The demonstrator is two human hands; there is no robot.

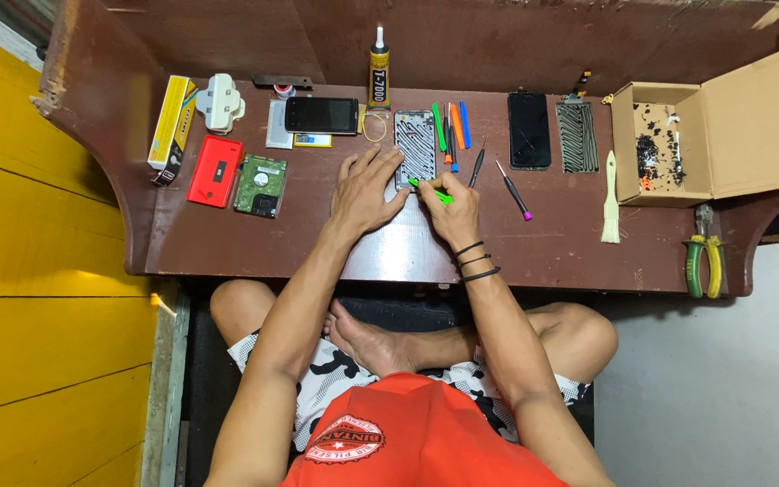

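My left hand (367, 188) lies flat on the brown table (227, 243), its fingertips resting on the left edge of a bare phone frame (416, 144). Just below that frame's bottom right corner, my right hand (451, 209) grips a green screwdriver (429, 189), whose tip points at the frame's lower edge. Black bands circle my right wrist.
Green, orange and blue pry tools (452, 126) and two small screwdrivers (513, 191) lie right of the frame. A black phone (321, 115), glue tube (379, 79), red case (215, 171), hard drive (261, 186), second phone (529, 131), brush (610, 198), open cardboard box (669, 144) and pliers (704, 252) surround them.
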